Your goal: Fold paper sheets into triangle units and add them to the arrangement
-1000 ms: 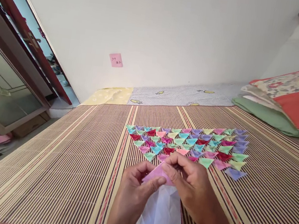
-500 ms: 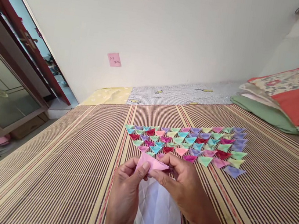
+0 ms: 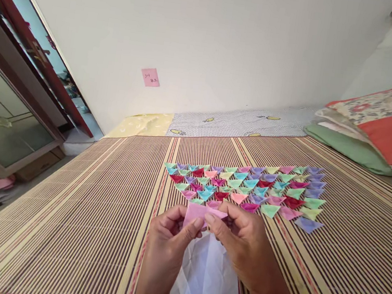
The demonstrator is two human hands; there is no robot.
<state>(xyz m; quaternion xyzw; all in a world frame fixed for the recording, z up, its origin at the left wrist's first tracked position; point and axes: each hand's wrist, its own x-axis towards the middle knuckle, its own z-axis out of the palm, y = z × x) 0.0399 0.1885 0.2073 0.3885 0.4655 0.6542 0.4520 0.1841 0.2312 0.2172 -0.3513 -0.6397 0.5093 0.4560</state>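
Note:
A pink piece of folded paper [image 3: 196, 213] is held up between both hands, above the mat. My left hand [image 3: 170, 240] pinches its left and lower side, thumb in front and fingers behind. From the right, my right hand [image 3: 242, 231] grips its pointed end between thumb and fingers. Beneath my hands lies a creased white paper sheet [image 3: 205, 275], with a thin dark pink edge showing at its right. Just beyond my hands stand rows of small folded paper boats [image 3: 237, 183] in many colours, closely set.
A striped bamboo mat [image 3: 81, 209] covers the surface. Folded bedding [image 3: 384, 129] is piled at the back right. Along the wall runs a checked cloth [image 3: 229, 120]. A pink note [image 3: 150, 77] hangs on the wall; a glass-panelled cabinet [image 3: 3, 115] stands at the left.
The pink paper has tilted so its top edge is more level, and both hands have shifted slightly. My right thumb now presses farther in on its front.

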